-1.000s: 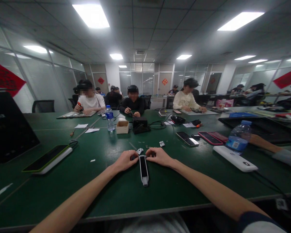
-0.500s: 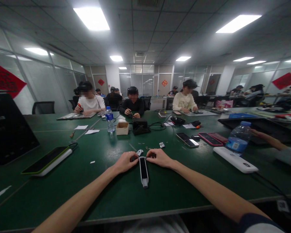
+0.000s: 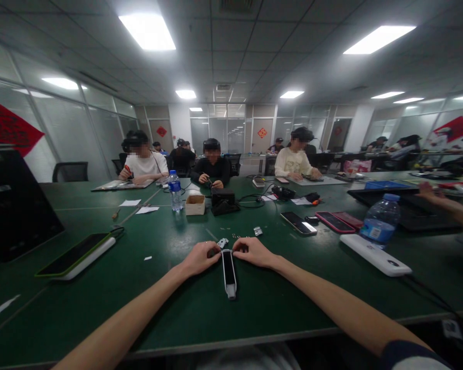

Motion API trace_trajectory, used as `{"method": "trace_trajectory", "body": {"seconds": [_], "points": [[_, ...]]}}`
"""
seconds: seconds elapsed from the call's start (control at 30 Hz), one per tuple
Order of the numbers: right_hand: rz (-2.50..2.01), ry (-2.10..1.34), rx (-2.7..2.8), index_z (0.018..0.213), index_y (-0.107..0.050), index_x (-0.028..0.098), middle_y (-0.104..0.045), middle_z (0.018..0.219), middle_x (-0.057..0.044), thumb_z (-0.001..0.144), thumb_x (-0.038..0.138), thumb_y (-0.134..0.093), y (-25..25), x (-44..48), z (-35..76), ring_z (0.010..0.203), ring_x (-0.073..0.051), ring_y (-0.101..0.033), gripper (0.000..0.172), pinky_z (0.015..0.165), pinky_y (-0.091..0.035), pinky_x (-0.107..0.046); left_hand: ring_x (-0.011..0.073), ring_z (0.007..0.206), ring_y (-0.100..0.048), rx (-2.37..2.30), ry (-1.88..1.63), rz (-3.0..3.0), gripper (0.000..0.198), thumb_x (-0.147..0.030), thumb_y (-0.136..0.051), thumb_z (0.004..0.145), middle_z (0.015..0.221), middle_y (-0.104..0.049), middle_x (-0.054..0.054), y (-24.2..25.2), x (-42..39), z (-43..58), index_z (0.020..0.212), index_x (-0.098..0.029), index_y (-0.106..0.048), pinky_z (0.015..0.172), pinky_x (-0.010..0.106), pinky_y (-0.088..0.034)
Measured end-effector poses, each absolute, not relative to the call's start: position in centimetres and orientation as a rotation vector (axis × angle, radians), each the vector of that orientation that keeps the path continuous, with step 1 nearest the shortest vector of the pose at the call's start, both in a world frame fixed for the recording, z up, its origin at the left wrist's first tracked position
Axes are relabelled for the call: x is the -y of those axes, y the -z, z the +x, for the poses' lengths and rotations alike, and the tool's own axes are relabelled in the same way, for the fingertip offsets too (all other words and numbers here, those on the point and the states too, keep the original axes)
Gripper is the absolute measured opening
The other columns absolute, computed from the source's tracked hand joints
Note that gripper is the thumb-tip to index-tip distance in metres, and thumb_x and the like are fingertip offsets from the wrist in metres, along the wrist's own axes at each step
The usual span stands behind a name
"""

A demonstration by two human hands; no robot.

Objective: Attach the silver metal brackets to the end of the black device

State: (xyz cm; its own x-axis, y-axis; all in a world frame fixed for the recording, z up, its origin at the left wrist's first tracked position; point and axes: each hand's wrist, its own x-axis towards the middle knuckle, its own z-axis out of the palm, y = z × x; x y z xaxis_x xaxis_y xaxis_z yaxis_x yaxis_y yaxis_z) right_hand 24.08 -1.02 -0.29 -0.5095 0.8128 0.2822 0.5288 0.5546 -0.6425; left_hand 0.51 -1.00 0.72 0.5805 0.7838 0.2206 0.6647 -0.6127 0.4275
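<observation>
A scanning pen point(image 3: 229, 272) with a white frame and a long dark face lies flat on the green table, its narrow tip towards me. My left hand point(image 3: 202, 257) is closed at the pen's far left corner, thumb and forefinger pinched against it. On the other side, my right hand point(image 3: 253, 252) pinches the far right corner in the same way. Just beyond my left fingertips lies a small metal plate point(image 3: 223, 242). Another small metal piece point(image 3: 257, 231) sits farther off to the right, with several tiny parts point(image 3: 239, 237) between them. My fingertips partly hide the pen's far end.
Left lies a green-edged phone point(image 3: 77, 254) on a white power bank. To the right are phones point(image 3: 299, 223), a water bottle point(image 3: 380, 218) and a white power bank point(image 3: 374, 254). A small box point(image 3: 195, 204) stands ahead. A co-worker's hand point(image 3: 434, 195) reaches in from the right.
My hands and the pen stay in place. The co-worker's hand at the right has moved farther right, away from the bottle, and the dark tray beside it has shifted.
</observation>
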Motion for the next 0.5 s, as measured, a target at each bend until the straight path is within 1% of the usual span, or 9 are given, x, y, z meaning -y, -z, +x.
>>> {"method": "trace_trajectory", "body": {"seconds": [0.17,0.33,0.5], "points": [[-1.093,-0.669,2.225,0.093,-0.067,0.015,-0.066,0.088,-0.003,0.082,0.032,-0.062,-0.03,1.22,24.11,0.073,-0.013,-0.058,0.020,0.064,-0.046,-0.025,0.0159,0.070,-0.057,-1.198,-0.571,2.512,0.025,-0.035,-0.053,0.087,0.083,-0.065,0.004,-0.73,1.03,0.53,0.095,-0.016,-0.067,0.063,0.025,-0.044],[-1.083,-0.736,2.233,0.100,-0.065,0.016,-0.066,0.093,-0.003,0.082,0.031,-0.064,-0.31,1.51,24.06,0.075,-0.013,-0.058,0.024,0.065,-0.048,-0.024,0.0164,0.071,-0.058,-1.175,-0.576,2.515,0.027,-0.035,-0.051,0.087,0.085,-0.066,0.004,-0.72,1.02,0.48,0.095,-0.016,-0.067,0.065,0.025,-0.044],[-1.085,-0.695,2.259,0.101,-0.065,0.016,-0.066,0.094,-0.003,0.080,0.031,-0.066,-0.49,1.30,24.12,0.076,-0.014,-0.058,0.026,0.066,-0.048,-0.025,0.0164,0.071,-0.058,-1.179,-0.574,2.509,0.026,-0.035,-0.052,0.087,0.084,-0.066,0.004,-0.86,1.16,0.54,0.095,-0.016,-0.067,0.064,0.025,-0.044]]}}
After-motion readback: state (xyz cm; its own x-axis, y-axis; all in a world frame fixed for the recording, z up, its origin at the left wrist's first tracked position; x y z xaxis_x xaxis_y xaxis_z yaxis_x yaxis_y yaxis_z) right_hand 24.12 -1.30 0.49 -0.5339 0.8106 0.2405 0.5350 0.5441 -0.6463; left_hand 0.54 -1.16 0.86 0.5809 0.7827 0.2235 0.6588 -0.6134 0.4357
